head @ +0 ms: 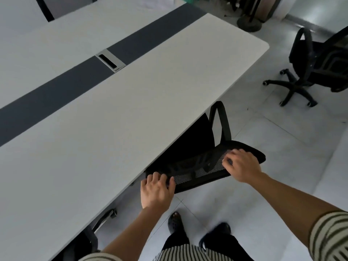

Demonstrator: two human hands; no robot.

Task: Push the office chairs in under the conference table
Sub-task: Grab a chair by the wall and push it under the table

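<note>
A black mesh-backed office chair (199,166) stands at the long edge of the white conference table (131,110), its seat tucked beneath the tabletop and one armrest (220,123) showing. My left hand (157,191) grips the left end of the backrest's top rim, fingers curled over it. My right hand (242,166) holds the right end of the same rim, fingers curled onto the mesh. A second black office chair (308,66) stands apart on the floor at the upper right, away from the table.
A dark strip with a metal cable port (110,61) runs down the table's middle. Another chair's base (105,219) shows under the table at lower left. A round black stand base (248,23) sits beyond the table's corner. My feet (195,228) stand on pale floor tiles.
</note>
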